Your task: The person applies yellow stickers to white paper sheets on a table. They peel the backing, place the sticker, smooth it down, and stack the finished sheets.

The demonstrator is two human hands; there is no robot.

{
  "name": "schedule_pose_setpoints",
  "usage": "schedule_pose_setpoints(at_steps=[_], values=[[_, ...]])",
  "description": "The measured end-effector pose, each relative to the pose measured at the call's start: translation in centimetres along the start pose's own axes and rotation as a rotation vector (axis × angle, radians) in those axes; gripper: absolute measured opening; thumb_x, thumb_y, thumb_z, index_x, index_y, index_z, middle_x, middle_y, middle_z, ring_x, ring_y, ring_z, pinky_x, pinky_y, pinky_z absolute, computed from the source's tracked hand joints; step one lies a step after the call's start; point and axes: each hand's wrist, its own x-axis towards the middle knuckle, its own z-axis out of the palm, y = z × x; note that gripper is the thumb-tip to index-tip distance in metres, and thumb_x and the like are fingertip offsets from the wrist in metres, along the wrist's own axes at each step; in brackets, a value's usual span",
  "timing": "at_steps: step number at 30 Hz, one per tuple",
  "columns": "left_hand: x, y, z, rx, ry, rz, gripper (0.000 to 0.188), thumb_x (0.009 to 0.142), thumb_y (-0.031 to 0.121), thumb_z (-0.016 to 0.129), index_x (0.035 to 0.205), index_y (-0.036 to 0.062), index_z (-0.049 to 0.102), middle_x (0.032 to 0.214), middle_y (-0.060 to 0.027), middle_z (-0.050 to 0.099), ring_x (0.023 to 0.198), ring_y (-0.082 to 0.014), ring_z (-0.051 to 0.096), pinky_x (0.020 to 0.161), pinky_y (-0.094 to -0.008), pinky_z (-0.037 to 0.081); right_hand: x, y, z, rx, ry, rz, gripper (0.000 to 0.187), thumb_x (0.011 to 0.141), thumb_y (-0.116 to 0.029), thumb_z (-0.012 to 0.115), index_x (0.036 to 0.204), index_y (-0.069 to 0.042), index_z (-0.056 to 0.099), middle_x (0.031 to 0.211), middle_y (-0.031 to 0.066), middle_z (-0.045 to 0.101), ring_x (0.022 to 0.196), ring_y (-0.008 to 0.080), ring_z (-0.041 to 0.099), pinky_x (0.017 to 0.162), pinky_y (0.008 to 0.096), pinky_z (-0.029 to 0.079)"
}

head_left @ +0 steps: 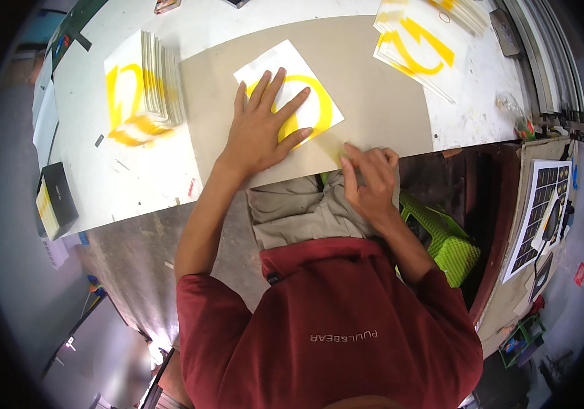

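Observation:
My left hand [259,133] lies flat with fingers spread on a white sheet [319,102] printed with a curved yellow shape, pressing it onto a grey-brown board [380,95]. The sheet sits at an angle, and my hand covers its left part. Just past the sheet's near corner, over the board's front edge, my right hand [372,183] has its thumb and forefinger pinched together. A faint, blurred, see-through strip shows between those fingertips and the sheet; I cannot make out what it is.
A thick stack of yellow-and-white sheets [161,82] stands on the left of the white table [148,184]. More fanned sheets [414,51] lie at the far right. A black box [60,198] is at the left edge, a clear plastic wrapper [510,112] at the right.

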Motion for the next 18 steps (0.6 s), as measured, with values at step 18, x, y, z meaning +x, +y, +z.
schedule_pose_setpoints(at_steps=[18], values=[[0.4,-0.6,-0.3,-0.102,0.110,0.006,0.059,0.090,0.051,0.072,0.140,0.0200,0.065,0.155,-0.0198,0.046,0.147,-0.0390,0.037,0.122,-0.0602,0.017,0.6,2.1,-0.8,-0.260,0.080,0.103,0.031,0.090,-0.013,0.074,0.118,-0.002,0.073,0.087,0.0054,0.065,0.076,0.0233,0.059,0.087,0.0422,0.039]])
